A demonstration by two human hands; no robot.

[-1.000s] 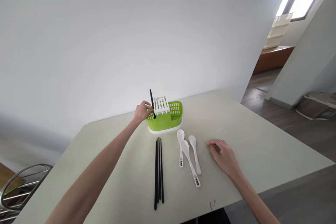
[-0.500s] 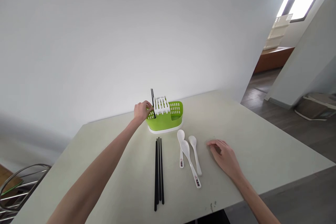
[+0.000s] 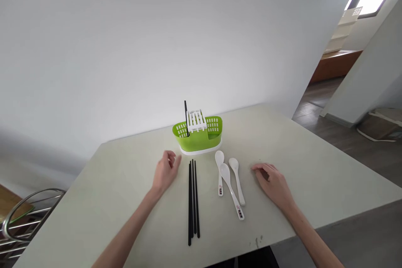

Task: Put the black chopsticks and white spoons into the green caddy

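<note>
My left hand (image 3: 166, 171) holds nothing, its fingers loosely bent and the thumb apart. It is over the table just left of several black chopsticks (image 3: 193, 201) that lie lengthwise. Behind them stands a green cutlery basket (image 3: 196, 144) with a white base and a white slotted top piece (image 3: 197, 120). Black chopsticks (image 3: 186, 117) stand upright in its left compartment; how many is hard to tell. Three white spoons lie right of the loose chopsticks: a crossed pair, one (image 3: 219, 157) under another (image 3: 232, 194), and a third (image 3: 238, 180) beside them. My right hand (image 3: 272, 182) rests empty on the table, loosely curled.
The pale table (image 3: 132, 167) meets a white wall (image 3: 188, 42) at the back. Its front edge has small dark marks. A metal-barred chair or rack (image 3: 31, 217) stands at the lower left. Beyond the right side lie the floor and a dark bin-like object (image 3: 380, 124).
My left hand has let go of the upright chopsticks in the basket and come back toward me, down beside the loose chopsticks. My right hand stays in place. The view has shifted slightly.
</note>
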